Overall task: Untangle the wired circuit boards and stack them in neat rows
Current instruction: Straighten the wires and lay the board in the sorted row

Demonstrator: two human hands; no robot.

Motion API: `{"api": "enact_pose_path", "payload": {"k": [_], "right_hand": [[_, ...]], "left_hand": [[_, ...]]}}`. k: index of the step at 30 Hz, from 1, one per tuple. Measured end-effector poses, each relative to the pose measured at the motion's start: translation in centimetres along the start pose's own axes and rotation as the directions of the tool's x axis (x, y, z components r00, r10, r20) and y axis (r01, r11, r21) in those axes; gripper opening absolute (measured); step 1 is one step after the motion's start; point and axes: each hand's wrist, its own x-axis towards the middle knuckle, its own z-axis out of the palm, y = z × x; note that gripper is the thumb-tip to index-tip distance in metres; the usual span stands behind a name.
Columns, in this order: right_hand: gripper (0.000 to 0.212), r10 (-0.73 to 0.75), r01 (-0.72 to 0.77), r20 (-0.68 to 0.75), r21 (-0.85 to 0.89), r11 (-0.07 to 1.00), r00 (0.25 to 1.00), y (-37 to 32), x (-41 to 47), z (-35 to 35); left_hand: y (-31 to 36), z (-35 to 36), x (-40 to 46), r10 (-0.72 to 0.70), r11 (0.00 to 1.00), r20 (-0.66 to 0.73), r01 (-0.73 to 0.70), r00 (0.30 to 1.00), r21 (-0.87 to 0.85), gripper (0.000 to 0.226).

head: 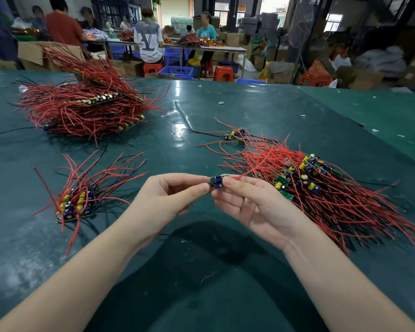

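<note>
Hands met over the middle of the green table (225, 104), each pinching the same small circuit board (216, 182) from its own side. The left hand (163, 200) held the board's left edge between thumb and forefinger, the other fingers curled loosely beneath. The right hand (252, 202) pinched the right edge the same way, palm turned up, and a red wire (237, 177) ran from the board across its fingertips toward the right. The board was lifted clear of the table, with blue parts on its upper face.

Just right of the right hand lay the tangled heap (321, 188): many green boards with yellow and blue parts, mixed at odd angles, their red and black wires fanning out toward the near right corner. A few stray boards (236, 135) sat at the far tip of that heap, wires trailing left.

To the left of the left hand, well apart from it, stood a short neat row (76, 203) of boards set side by side, their wires sweeping up and away to the right. Farther back on the left was a large stacked pile (86, 104), layers of boards in rows with red wires bristling on all sides.

Beyond the table, people (147, 37) sat at other benches among blue crates (176, 71), red stools (223, 73) and cardboard boxes (364, 77).
</note>
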Motion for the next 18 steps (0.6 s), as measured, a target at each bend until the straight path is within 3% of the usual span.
{"api": "enact_pose_path", "payload": {"k": [7, 13, 18], "right_hand": [[0.017, -0.099, 0.087, -0.084, -0.138, 0.987, 0.991, -0.07, 0.02, -0.21], [0.01, -0.171, 0.144, -0.085, -0.26, 0.955, 0.982, 0.05, -0.21, 0.02], [0.013, -0.181, 0.148, -0.095, -0.284, 0.948, 0.979, 0.25, -0.22, 0.27]], "left_hand": [[0.14, -0.2, -0.05, -0.011, 0.99, -0.034, 0.016, 0.999, 0.14, 0.007], [0.26, -0.11, -0.12, 0.082, 0.958, -0.061, -0.062, 0.995, 0.279, 0.007], [0.18, -0.18, -0.12, 0.08, 0.947, -0.075, -0.053, 0.994, 0.317, 0.008]]}}
